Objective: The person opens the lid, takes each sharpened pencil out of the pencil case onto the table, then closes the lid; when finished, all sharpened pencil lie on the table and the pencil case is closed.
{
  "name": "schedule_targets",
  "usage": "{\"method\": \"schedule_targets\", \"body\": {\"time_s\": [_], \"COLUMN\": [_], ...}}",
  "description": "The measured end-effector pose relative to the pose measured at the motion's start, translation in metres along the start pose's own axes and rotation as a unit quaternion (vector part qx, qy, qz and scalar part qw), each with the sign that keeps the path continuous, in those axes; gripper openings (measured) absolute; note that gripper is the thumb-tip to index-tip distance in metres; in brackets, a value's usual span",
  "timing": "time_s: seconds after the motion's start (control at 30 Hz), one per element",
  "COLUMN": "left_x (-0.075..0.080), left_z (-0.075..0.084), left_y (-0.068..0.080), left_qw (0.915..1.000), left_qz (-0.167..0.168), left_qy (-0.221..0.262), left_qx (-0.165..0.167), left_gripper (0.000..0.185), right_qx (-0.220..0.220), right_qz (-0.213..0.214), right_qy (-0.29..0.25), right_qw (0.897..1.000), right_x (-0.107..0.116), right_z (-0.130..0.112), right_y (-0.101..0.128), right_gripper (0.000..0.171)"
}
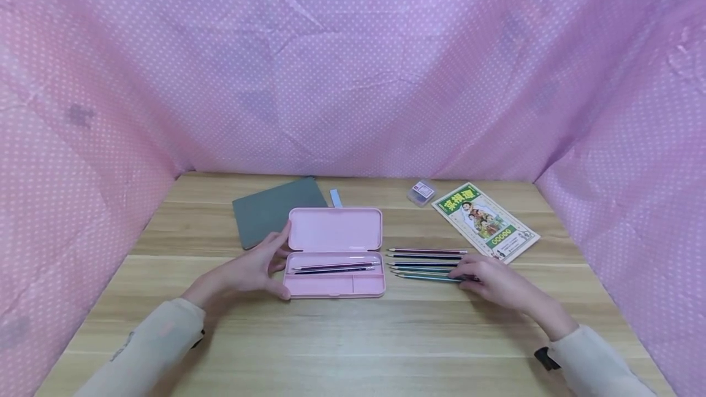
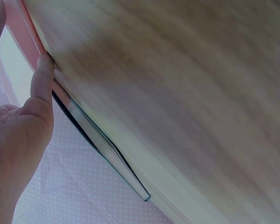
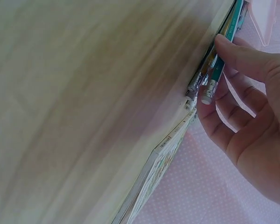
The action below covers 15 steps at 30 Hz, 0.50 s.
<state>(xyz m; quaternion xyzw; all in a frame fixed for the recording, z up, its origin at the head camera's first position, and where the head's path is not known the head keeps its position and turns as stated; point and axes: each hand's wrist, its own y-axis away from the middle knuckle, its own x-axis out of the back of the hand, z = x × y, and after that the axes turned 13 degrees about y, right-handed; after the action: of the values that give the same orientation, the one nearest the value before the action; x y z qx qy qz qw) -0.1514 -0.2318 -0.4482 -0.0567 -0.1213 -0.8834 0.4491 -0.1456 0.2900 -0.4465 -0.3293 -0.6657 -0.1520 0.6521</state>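
A pink pencil case [image 1: 325,287] lies with its lid [image 1: 335,229] raised, dark and reddish pencils [image 1: 333,268] in its long back compartment. My left hand [image 1: 250,266] rests spread along the case's left end, thumb at the front corner and a finger against the lid. To the right of the case several pencils [image 1: 421,255] lie side by side, tips pointing left. At their eraser ends, my right hand [image 1: 499,282] pinches a green pencil [image 3: 218,70] between thumb and fingers. Other pencil ends [image 3: 194,86] show beside it in the right wrist view.
A grey-green notebook [image 1: 276,210] lies behind the case on the left, near a small pale strip [image 1: 336,198]. Further right are a small clear box [image 1: 421,192] and a booklet [image 1: 485,222] with a green and white cover. Pink dotted cloth [image 1: 353,78] surrounds the wooden table [image 1: 331,348].
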Motion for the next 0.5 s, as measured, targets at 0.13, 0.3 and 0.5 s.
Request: {"method": "schedule_targets", "body": {"time_s": [0.13,0.3,0.5], "left_x": [0.0009,0.0013,0.0014], "left_z": [-0.001,-0.0022,-0.0029], "left_y": [0.0005,-0.0003,-0.002], "left_qw": [1.0,0.9999,0.9998], "left_qz": [-0.001,-0.004,-0.006], "left_qy": [-0.006,-0.01,-0.009], "left_qx": [-0.004,-0.012,-0.016], "left_gripper": [0.144,0.144,0.144], "right_qx": [-0.01,-0.023,-0.025], "right_qz": [-0.013,-0.024,-0.022], "right_qy": [0.005,0.009,0.012], "right_qw": [1.0,0.999,0.999], "right_x": [-0.0007,-0.0013,-0.0022], "right_z": [-0.0002,0.0001,0.0007], "right_y": [-0.0012,-0.0018,-0.001], "right_gripper": [0.036,0.036,0.036]}}
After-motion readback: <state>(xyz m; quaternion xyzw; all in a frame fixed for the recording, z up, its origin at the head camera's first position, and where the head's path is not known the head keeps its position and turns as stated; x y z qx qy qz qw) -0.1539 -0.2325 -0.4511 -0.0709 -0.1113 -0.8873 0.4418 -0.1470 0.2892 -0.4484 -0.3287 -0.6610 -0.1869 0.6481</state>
